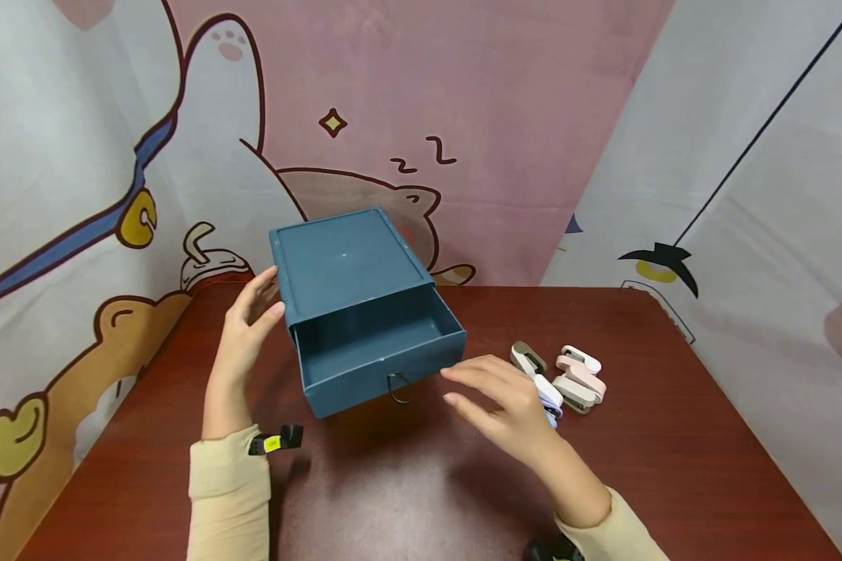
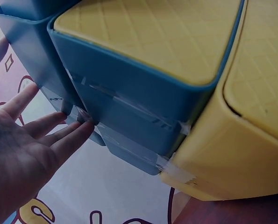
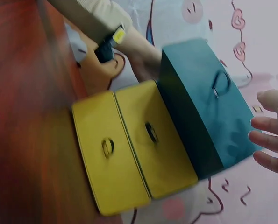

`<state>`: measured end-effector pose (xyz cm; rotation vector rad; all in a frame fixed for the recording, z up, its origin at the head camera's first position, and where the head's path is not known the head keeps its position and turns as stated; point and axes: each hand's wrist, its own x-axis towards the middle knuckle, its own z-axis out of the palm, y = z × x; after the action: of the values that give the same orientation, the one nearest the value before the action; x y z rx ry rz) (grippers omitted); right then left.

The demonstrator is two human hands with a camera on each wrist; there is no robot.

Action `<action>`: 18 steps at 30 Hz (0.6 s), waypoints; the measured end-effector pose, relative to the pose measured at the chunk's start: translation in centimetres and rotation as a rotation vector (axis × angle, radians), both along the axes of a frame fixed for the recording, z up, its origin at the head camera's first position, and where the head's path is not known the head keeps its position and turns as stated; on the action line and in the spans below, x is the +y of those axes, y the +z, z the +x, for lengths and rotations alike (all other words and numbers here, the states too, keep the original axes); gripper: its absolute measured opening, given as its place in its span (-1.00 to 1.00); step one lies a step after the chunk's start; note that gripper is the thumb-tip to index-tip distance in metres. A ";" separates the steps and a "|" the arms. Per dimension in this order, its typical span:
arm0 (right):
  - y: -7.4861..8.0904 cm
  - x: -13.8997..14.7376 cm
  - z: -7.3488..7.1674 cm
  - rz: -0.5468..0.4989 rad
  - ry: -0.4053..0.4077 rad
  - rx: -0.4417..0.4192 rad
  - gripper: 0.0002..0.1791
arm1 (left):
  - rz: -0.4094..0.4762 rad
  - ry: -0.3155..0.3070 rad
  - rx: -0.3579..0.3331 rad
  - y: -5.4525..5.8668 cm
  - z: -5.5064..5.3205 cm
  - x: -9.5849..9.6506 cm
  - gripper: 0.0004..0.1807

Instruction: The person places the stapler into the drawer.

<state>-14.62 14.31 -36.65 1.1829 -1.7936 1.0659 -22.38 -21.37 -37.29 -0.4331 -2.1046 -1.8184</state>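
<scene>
A blue drawer unit (image 1: 344,265) stands in the middle of the table, its top drawer (image 1: 386,389) pulled out and bare inside. Below it, the right wrist view shows two closed yellow drawers (image 3: 150,140), each with a dark ring handle. My left hand (image 1: 242,335) is at the unit's left side; in the left wrist view its extended fingertips touch the blue side wall (image 2: 124,112), where clear tape strips run. Near the front right corner of the pulled-out drawer is my right hand (image 1: 505,401), fingers relaxed with nothing held. A ring handle (image 1: 398,387) hangs on that drawer's front.
Several small rounded gadgets (image 1: 582,382), like mini staplers in white, pink and olive, lie on the brown table (image 1: 673,436) right of the drawer unit. A printed cartoon cloth (image 1: 498,117) hangs behind the table. Black straps with cameras sit on both wrists.
</scene>
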 end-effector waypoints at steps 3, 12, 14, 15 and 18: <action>-0.4 1.4 -0.5 -0.023 -0.045 -0.030 -0.68 | -0.004 -0.001 0.002 -0.1 0.0 0.0 -0.41; -2.3 4.8 -2.2 -0.011 -0.154 -0.206 -0.53 | -0.001 -0.002 0.007 0.0 -0.1 0.0 -0.41; -2.8 5.4 -2.6 0.005 -0.178 -0.235 -0.49 | 0.005 -0.005 0.006 0.0 0.0 0.0 -0.40; -3.2 5.8 -2.8 0.013 -0.193 -0.256 -0.49 | 0.005 -0.005 0.006 0.0 0.0 0.1 -0.40; -4.3 6.7 -3.4 0.038 -0.244 -0.322 -0.50 | 0.008 -0.006 0.004 0.1 0.0 0.1 -0.40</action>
<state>-18.00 21.00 -40.92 0.8188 -2.1493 1.1276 -22.37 -21.32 -37.23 -0.4411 -2.0950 -1.8271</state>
